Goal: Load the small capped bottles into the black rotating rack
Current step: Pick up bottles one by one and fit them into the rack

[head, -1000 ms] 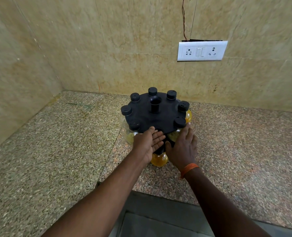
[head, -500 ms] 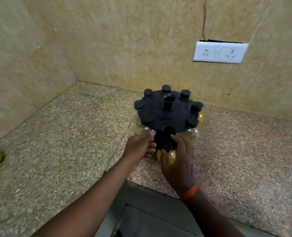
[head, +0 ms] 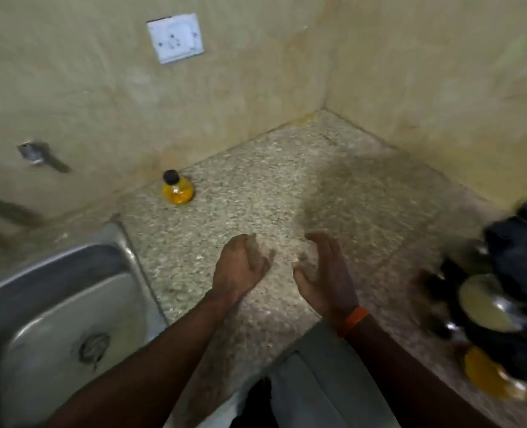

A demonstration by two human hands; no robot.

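One small bottle [head: 177, 188] with yellow contents and a black cap stands upright on the granite counter [head: 287, 186], close to the left wall. My left hand [head: 240, 267] and my right hand [head: 324, 273] hover side by side over the counter's middle, fingers apart, holding nothing. The bottle is well beyond my left hand, up and to the left. The black rotating rack [head: 515, 279], blurred, sits at the frame's right edge with several bottles hanging from it, right of my right hand.
A steel sink [head: 55, 304] fills the lower left, its rim beside my left forearm. Tiled walls meet in a corner behind the counter. A white socket plate [head: 175, 37] is on the left wall. The counter's front edge runs under my wrists.
The view has swung left. Both hands have left the rack, which now sits at the far right. The sink and the lone bottle have come into view.
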